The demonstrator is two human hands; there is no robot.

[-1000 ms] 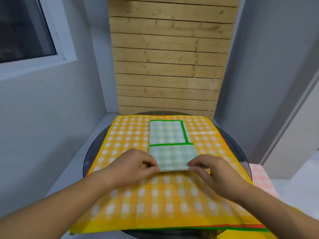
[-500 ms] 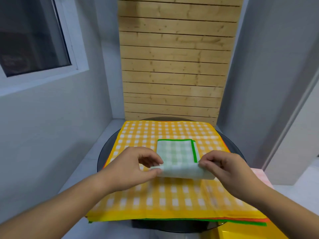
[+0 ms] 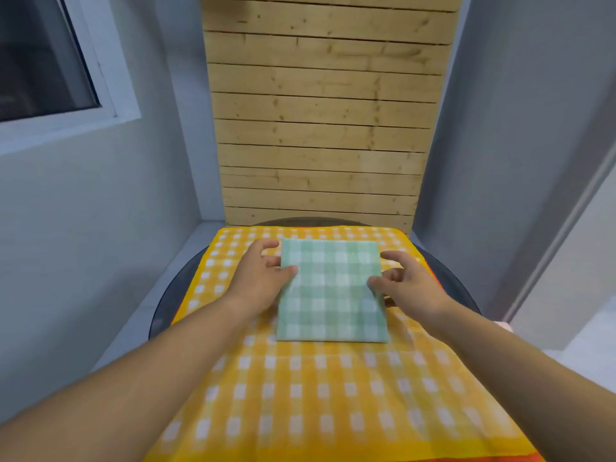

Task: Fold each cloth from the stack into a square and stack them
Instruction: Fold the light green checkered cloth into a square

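Pinching green cloth [image 3: 331, 295] sides, L hand [image 3: 260, 278] + R hand [image 3: 410, 285]; fold now done, flat.

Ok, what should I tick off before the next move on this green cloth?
1. Shape: green cloth folded square: ok.
2. Layers: lined up, no loose flap showing: ok.
3. Grip: left hand pinches its left edge, thumb on top: ok.
4. Grip: right hand pinches its right edge: ok.
5. Below: yellow cloth free of the fingers: cannot tell.
6. Spot for the folded stack in view: not ok.
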